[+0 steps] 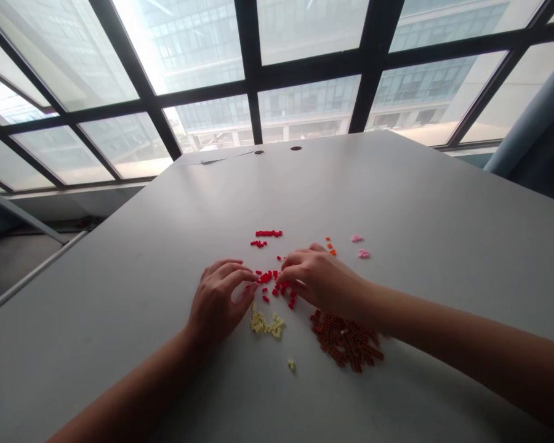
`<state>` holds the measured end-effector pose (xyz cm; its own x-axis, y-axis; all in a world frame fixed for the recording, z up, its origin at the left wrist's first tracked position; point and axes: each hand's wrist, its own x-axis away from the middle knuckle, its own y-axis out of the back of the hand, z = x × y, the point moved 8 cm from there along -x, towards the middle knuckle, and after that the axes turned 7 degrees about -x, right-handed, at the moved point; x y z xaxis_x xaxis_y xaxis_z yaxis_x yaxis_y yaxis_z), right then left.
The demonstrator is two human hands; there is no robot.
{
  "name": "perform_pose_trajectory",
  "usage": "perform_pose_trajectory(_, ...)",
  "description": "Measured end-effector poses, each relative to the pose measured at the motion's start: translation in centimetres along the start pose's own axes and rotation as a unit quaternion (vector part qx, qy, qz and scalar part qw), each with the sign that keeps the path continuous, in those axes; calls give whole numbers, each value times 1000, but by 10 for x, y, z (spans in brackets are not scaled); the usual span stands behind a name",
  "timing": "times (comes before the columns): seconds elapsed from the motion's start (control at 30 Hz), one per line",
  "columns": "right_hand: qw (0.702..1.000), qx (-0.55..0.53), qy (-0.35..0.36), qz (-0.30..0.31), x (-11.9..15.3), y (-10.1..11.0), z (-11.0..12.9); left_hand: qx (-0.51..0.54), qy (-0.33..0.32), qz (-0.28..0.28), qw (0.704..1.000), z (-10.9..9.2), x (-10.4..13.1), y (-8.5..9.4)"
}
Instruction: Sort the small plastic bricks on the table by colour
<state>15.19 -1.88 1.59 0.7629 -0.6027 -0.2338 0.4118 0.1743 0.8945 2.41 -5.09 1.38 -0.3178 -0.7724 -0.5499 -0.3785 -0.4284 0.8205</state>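
My left hand (220,294) has its thumb and forefinger pinched at the end of a small red toy brick piece (264,277), low over the white table. My right hand (316,275) is bent over the loose red bricks (292,300), its fingertips close together just right of that piece. Whether anything sits between the right fingertips is hidden. More small red bricks lie scattered between and below the two hands. Behind them are a row of joined red bricks (268,234) and a smaller red cluster (258,244).
Pale yellow bricks (259,323) lie below the red ones, with a small yellow group (291,365) nearer me. A brown brick pile (346,338) is under my right forearm. Orange bricks (329,245) and pink bricks (364,253) lie beyond my right hand. Windows (309,104) stand behind the table (425,203).
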Motion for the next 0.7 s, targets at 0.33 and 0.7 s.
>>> perform_pose_trajectory(0.33, 1000, 1, -10, -3, 0, 1, -8, -11, -4, 6, 1000, 1, 0, -3)
perform_pose_trajectory(0.7, 999, -7, 30, -42, -8, -3, 0, -9, 12, 3, 1000, 3, 0, 0)
